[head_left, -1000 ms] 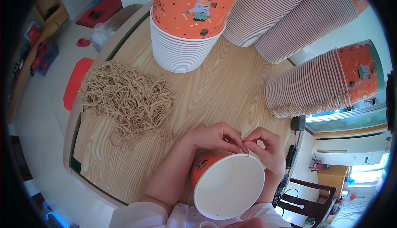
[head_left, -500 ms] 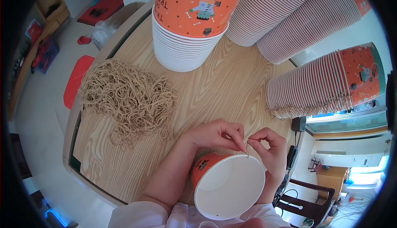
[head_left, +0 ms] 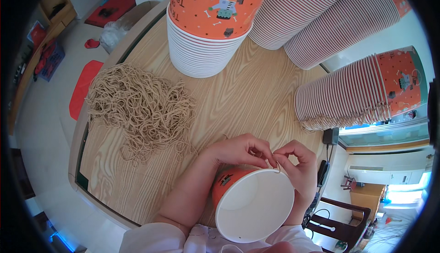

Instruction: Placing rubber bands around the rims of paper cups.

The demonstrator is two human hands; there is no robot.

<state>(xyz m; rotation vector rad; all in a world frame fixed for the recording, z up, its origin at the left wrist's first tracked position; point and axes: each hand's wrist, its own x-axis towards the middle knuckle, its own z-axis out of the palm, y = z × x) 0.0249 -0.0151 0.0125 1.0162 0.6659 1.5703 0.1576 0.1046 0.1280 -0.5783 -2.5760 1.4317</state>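
Observation:
An orange paper bucket (head_left: 256, 207) with a white inside lies tilted against me at the table's near edge, its mouth turned up toward me. A short tan cord (head_left: 278, 168) runs over its far rim. My left hand (head_left: 243, 151) pinches this cord just above the rim, thumb and forefinger together. Close against it, my right hand (head_left: 299, 161) pinches the cord too, its fingertips meeting the left ones. A small dark hole shows near the bucket's lower rim. Left of my hands a loose heap of tan cords (head_left: 142, 108) is spread on the wooden table (head_left: 229, 101).
A tall stack of orange-and-white buckets (head_left: 206, 46) stands at the table's far side. Two more long stacks lean behind it. On the right, another bucket stack (head_left: 343, 92) has cords along its lower side. A black power adapter (head_left: 331, 136) sits at the right edge, near a dark chair (head_left: 343, 216).
My fingertips have come together at the cord, the right thumb and forefinger closing beside the left. The cord now shows as a small loop over the rim. The bucket has barely moved.

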